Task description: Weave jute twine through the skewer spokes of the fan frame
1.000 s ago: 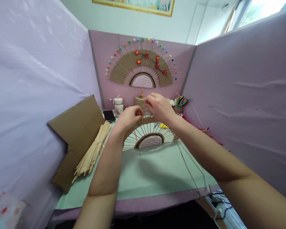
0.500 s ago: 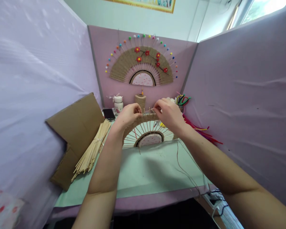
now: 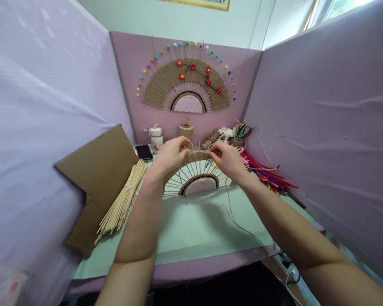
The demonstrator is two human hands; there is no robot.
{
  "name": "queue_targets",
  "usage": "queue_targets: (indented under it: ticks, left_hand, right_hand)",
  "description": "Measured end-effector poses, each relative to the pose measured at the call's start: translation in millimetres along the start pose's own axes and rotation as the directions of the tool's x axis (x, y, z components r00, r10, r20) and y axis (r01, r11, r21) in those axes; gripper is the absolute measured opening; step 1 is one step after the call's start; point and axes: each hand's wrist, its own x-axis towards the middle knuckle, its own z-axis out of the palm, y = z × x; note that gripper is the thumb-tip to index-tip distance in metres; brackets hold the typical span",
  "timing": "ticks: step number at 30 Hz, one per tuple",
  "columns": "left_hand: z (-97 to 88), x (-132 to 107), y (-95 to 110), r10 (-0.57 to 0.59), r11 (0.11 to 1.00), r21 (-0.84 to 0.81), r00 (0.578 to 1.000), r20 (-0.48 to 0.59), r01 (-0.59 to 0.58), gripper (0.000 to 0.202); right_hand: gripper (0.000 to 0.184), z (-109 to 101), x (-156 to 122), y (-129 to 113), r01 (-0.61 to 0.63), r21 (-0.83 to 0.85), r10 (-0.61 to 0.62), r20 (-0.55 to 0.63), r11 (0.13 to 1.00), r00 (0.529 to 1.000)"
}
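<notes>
A half-round fan frame (image 3: 200, 185) of thin wooden sticks stands on the table, with a band of woven twine (image 3: 196, 157) along its upper part and stick tips poking out above. My left hand (image 3: 175, 154) grips the top left of that band, thumb and fingers closed on it. At the top right, my right hand (image 3: 225, 156) pinches the twine (image 3: 231, 212), whose loose length hangs down over the table toward its front edge. The fingers hide parts of the weave and several stick tips.
A bundle of wooden sticks (image 3: 123, 199) and folded cardboard (image 3: 98, 178) lie left, near a phone (image 3: 144, 152) and white bottle (image 3: 156, 138). Behind are a twine spool (image 3: 186, 132) and a finished fan (image 3: 166, 87) on the partition. Colourful pipe cleaners (image 3: 271, 174) lie right.
My right hand has come down onto the top edge of the band, and the hanging twine has shifted left. My left hand stays at the band. The view has shifted slightly.
</notes>
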Motion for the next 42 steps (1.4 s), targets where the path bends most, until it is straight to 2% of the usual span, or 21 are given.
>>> queue_targets:
  ticks: [3,5,8,11,15,18,21,24,28,30,33,37,42]
  left_hand:
    - [9.3,-3,17,0.051,0.989,0.144,0.991,-0.121,-0.033,0.023]
    - [18.6,-2,25,0.075,0.979,0.202,0.984,-0.159,-0.042,0.026]
    - [31.0,0,30,0.072,0.966,0.256,0.986,-0.15,-0.032,0.027]
    - [35.9,1,30,0.052,0.961,0.275,0.988,-0.148,-0.01,0.027]
    - [33.9,2,27,0.042,0.97,0.241,0.992,-0.118,-0.012,0.031]
    - [32.2,3,26,0.025,0.977,0.213,0.996,-0.088,-0.005,0.03]
    - [31.5,4,25,0.018,0.98,0.198,0.997,-0.079,-0.002,0.03]
    - [31.0,5,25,0.023,0.98,0.198,0.997,-0.071,-0.009,0.031]
    - [30.9,4,24,0.033,0.978,0.208,0.997,-0.072,-0.017,0.031]
    - [31.2,4,23,0.031,0.978,0.206,0.996,-0.078,-0.014,0.03]
    - [31.7,5,22,0.023,0.981,0.194,0.997,-0.08,-0.007,0.029]
    - [31.7,7,19,0.026,0.983,0.183,0.997,-0.07,-0.013,0.029]
    - [32.0,5,20,0.024,0.978,0.21,0.996,-0.084,-0.006,0.033]
  right_hand:
    - [0.009,0,-1,0,-0.014,0.003,0.014,0.006,1.0,1.0]
    - [0.01,1,-1,1,-0.01,0.003,0.01,0.006,1.0,1.0]
    - [0.009,0,-1,3,0.006,0.006,-0.006,0.0,1.0,1.0]
    - [0.009,-3,-2,5,0.019,0.017,-0.019,0.001,1.0,1.0]
    - [0.005,-13,-3,7,0.054,0.02,-0.053,-0.03,0.998,0.998]
    - [0.006,-26,2,5,0.144,-0.019,-0.145,-0.076,0.989,0.987]
    - [0.009,-36,13,0,0.236,-0.084,-0.243,-0.083,0.968,0.966]
    - [0.011,-37,29,-5,0.261,-0.151,-0.273,-0.063,0.954,0.96]
    - [0.012,-33,42,-6,0.186,-0.262,-0.193,0.0,0.947,0.981]
    - [0.012,-32,39,-5,0.151,-0.297,-0.156,0.008,0.943,0.988]
    - [0.013,-32,24,0,0.124,-0.302,-0.143,-0.042,0.945,0.989]
    - [0.011,-22,-1,15,0.089,-0.203,-0.109,-0.09,0.975,0.99]
    - [0.01,-2,-17,33,-0.058,0.026,0.06,-0.077,0.998,0.995]
